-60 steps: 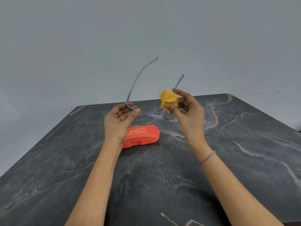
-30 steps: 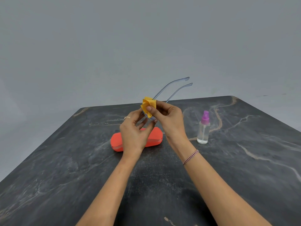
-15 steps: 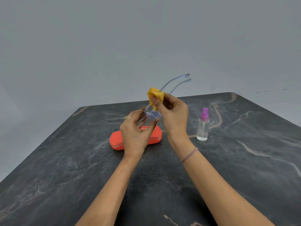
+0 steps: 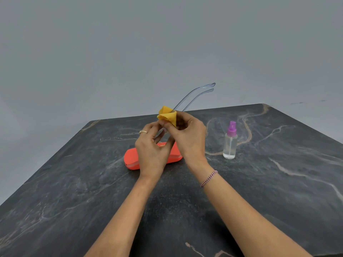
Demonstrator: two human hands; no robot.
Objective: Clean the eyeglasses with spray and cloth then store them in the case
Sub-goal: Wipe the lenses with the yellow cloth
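Note:
My left hand (image 4: 152, 149) grips the front of the clear blue-tinted eyeglasses (image 4: 193, 95), whose two arms point up and away to the right. My right hand (image 4: 187, 134) pinches a folded yellow cloth (image 4: 167, 115) against the frame, just above the left hand's fingers. The lenses are mostly hidden behind my fingers and the cloth. A closed orange glasses case (image 4: 131, 158) lies on the table under and behind my hands. A small clear spray bottle (image 4: 230, 143) with a purple top stands upright to the right of my right hand.
Everything sits on a dark marble table (image 4: 74, 191) with pale veins; its far edge and right corner are in view. A plain grey wall is behind it.
The glasses turned from arms spread upward to arms lying together, pointing up and right. My hands came together over the case, and the cloth shifted along the frame. The spray bottle came into view.

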